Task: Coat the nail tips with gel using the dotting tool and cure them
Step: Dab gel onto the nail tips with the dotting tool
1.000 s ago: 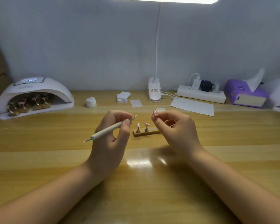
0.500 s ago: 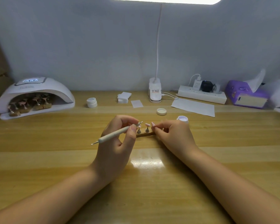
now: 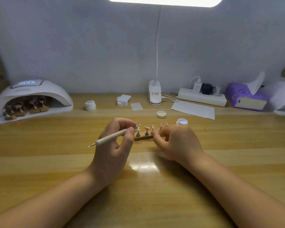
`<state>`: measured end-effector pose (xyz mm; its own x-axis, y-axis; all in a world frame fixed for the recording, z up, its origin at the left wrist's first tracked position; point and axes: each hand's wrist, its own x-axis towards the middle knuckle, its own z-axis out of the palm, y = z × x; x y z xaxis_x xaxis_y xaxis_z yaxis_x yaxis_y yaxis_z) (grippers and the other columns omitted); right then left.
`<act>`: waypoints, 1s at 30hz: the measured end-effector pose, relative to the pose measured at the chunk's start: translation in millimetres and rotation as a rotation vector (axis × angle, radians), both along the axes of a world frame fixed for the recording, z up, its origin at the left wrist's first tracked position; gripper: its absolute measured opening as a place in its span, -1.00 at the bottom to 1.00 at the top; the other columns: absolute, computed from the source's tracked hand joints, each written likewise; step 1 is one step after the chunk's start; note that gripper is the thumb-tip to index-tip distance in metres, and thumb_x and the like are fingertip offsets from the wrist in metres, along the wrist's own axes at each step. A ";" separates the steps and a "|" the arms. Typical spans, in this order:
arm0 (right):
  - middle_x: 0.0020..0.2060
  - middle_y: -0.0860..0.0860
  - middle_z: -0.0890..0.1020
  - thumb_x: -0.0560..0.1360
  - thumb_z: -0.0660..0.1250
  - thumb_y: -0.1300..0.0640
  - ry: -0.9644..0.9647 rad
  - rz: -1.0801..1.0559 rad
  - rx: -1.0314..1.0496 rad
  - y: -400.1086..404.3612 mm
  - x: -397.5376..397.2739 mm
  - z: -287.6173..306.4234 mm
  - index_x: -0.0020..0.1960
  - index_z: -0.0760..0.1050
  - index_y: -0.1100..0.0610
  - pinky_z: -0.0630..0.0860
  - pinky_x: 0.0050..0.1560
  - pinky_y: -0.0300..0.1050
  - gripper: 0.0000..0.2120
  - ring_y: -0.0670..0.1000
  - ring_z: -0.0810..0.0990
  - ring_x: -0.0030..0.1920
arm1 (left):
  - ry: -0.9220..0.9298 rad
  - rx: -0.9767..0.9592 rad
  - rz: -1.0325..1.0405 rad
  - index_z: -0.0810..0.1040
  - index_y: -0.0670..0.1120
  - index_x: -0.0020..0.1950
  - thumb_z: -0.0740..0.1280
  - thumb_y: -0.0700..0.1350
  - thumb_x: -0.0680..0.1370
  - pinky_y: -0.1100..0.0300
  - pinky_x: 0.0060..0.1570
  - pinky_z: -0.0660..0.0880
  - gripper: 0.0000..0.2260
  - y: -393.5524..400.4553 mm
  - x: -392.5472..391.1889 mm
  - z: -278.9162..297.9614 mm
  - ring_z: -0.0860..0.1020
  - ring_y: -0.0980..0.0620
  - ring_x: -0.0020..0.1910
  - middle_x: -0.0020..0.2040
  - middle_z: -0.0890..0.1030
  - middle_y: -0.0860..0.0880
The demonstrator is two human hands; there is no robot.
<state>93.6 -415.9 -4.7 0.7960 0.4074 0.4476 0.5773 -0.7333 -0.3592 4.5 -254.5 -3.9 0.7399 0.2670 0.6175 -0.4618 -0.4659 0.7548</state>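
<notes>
- Dotting tool (image 3: 113, 137): slim pale stick with a fine metal ball at each end. Pinched pen-fashion in the left hand (image 3: 112, 150), thumb and forefinger curled round the shaft near the working end. Judged light and stiff; best held close to the tip for control, with little pressure.
- Nail tips (image 3: 146, 128): small pink pieces on short metal posts. The tool's front end is at the leftmost tip. Judged very light, thin and easily knocked off; handle by the stand, not the tips.
- Wooden stand (image 3: 143, 137): narrow strip lying on the counter (image 3: 56, 145) between the 2 hands. The right hand (image 3: 176, 142) curls its fingers onto the right end, steadying it. Judged light enough to slide if unbraced.
- Gel pot (image 3: 182, 121): small, white, open, just beyond the right hand; its lid (image 3: 161, 114) lies apart, further back. Contents judged sticky; easy to tip.
- Curing lamp (image 3: 31, 99): white dome, far left of the counter, display lit, with more stands of tips inside.
- Second white pot (image 3: 90, 105): closed, right of the lamp.
</notes>
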 end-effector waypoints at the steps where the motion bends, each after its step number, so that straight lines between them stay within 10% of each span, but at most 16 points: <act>1: -0.28 -0.03 0.66 0.52 0.29 -0.10 -0.056 -0.008 0.011 -3.3 -0.6 2.8 -0.11 0.67 0.06 0.44 -0.30 -0.15 -0.72 0.00 0.58 -0.24 | 0.003 -0.005 0.004 0.53 -0.03 0.00 0.25 -0.03 0.53 0.20 -0.05 0.53 -0.88 0.4 0.3 -0.2 0.59 0.06 -0.05 -0.10 0.60 0.04; 5: -0.17 0.04 0.58 0.45 0.40 0.03 -0.351 -0.073 0.149 -19.9 16.6 15.5 0.08 0.62 0.15 0.43 -0.24 -0.12 -0.74 0.05 0.50 -0.17 | 0.005 -0.014 -0.010 0.53 0.01 0.00 0.22 0.04 0.51 0.24 -0.07 0.53 -0.82 0.4 -0.5 0.5 0.59 0.06 -0.06 -0.12 0.60 0.07; 11: 0.32 0.06 0.39 0.41 0.38 -0.12 0.025 -0.265 0.042 -51.7 52.2 -6.1 0.51 0.14 0.10 0.21 0.37 0.01 -0.21 0.12 0.28 0.35 | 0.006 -0.002 -0.025 0.53 0.00 0.01 0.21 0.05 0.51 0.23 -0.06 0.53 -0.81 1.1 -1.0 0.1 0.59 0.05 -0.04 -0.10 0.60 0.09; 30: 0.02 -0.09 0.60 0.39 0.50 -0.04 0.100 -0.128 0.300 -53.9 61.4 -12.5 0.49 0.20 0.05 0.45 0.11 -0.06 -0.22 0.04 0.52 0.16 | -0.009 0.017 -0.028 0.53 0.00 -0.01 0.22 0.05 0.51 0.33 -0.10 0.49 -0.81 -0.8 -3.8 3.5 0.59 0.07 -0.07 -0.13 0.60 0.08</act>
